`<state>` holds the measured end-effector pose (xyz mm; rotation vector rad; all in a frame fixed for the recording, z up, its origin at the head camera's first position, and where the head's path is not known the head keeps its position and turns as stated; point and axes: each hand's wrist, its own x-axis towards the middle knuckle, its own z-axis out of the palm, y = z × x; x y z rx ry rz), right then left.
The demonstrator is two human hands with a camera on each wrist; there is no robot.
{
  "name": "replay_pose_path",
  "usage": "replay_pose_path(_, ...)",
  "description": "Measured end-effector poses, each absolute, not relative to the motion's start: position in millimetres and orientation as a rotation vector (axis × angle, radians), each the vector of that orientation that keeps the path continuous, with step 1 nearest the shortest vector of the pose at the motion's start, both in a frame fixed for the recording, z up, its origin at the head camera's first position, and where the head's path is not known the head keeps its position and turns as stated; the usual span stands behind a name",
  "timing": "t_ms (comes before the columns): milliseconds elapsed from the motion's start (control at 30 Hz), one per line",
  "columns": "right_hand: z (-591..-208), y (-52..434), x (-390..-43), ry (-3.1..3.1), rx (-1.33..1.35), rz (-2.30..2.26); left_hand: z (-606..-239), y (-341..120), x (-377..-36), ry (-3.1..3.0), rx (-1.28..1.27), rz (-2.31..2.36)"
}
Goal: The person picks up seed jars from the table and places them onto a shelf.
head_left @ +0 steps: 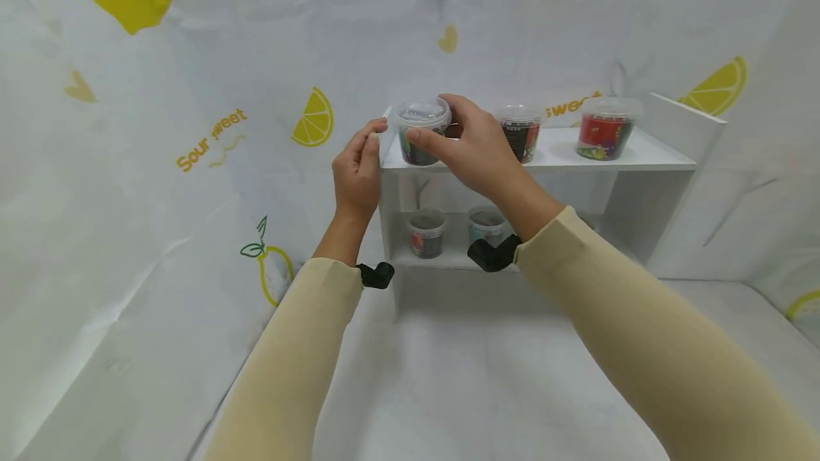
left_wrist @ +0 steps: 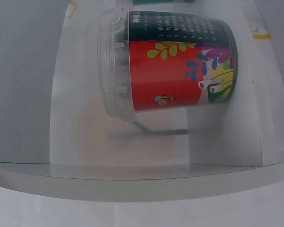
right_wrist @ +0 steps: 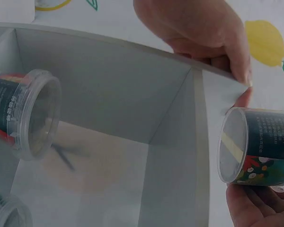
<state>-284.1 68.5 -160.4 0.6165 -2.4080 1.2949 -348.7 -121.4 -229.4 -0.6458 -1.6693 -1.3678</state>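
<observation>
Pinching the clear-lidded plastic cup with a dark printed label (head_left: 421,135) at the top-left corner of the white two-tier shelf (head_left: 640,156), our right hand (head_left: 468,146) curls around it while our left hand (head_left: 356,169) rests loosely curled against the shelf edge.

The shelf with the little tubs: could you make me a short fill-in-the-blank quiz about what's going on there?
1. The right hand holds a lidded tub at the ____ end of the top shelf.
2. Counting the held one, ____ tubs show on the top shelf.
3. The left hand rests against the shelf's ____ corner, holding nothing.
4. The person's sleeves are ____ in colour.

Missing words: left; three; top left; beige
</observation>
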Motion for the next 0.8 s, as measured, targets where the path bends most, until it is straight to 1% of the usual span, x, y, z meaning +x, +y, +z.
replay_pose_path(333, -162, 67, -312, -2.553, 0.477, 1.213, -229, -120, -347, -1.687, -0.643, -1.379)
replay_pose_path(633, -166, 67, -320, -2.649, 0.388, 1.101, -227, -119, -348, -1.709, -0.625, -1.354)
replay_pose_path(800, -167, 63, -322, -2.621, 0.395, 1.076, -228, -120, -349, -1.71, -0.611, -1.34)
